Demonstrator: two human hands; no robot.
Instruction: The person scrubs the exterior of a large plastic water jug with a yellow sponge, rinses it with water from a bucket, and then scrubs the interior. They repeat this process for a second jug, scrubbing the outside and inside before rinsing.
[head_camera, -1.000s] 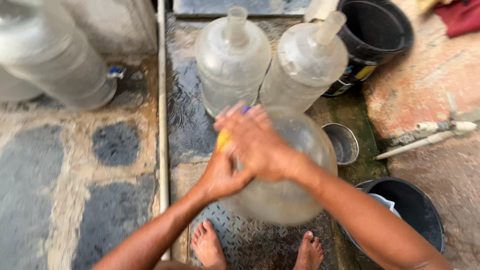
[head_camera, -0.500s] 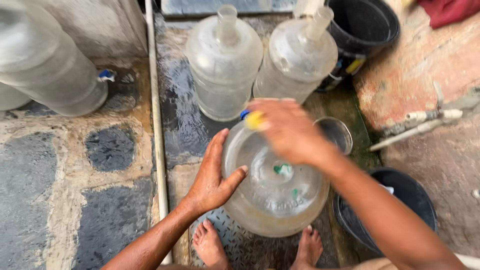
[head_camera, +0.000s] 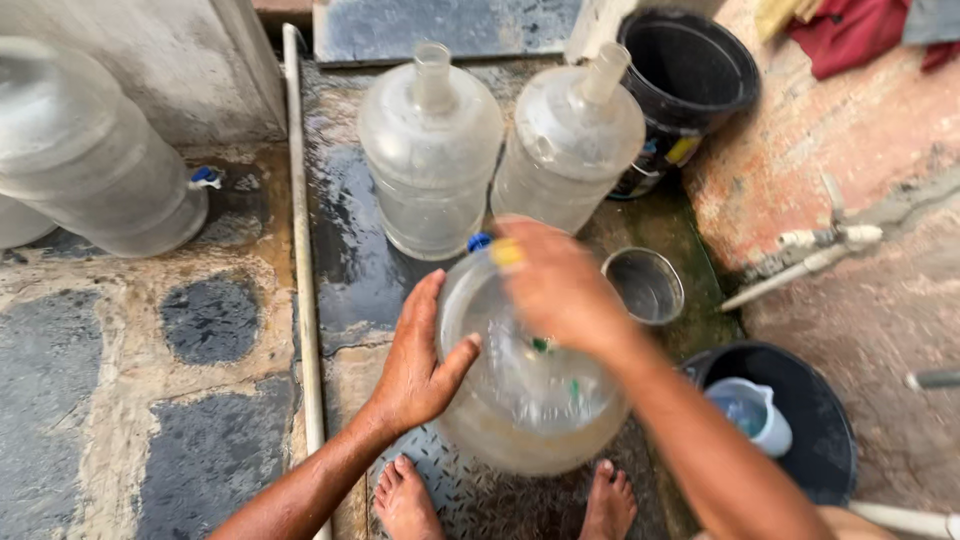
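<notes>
Clear plastic jug: on wet metal floor plate, tilted, between bare feet; half a second ago it sat the same.
Left hand: fingers spread flat on jug's side, unmoved.
Right hand: blurred, fingers closed on yellow scrubber, shifted across jug top.
Steel cup: just beside jug.

My left hand is spread flat, palm pressed forward, fingers pointing up and thumb hooked off to the right. Left forearm comes up from the bottom edge at a slant. My right hand is curled, knuckles up (it's blurry, so can't make out the fingertips), wrist bent down, right forearm running in from the lower right corner.
</notes>
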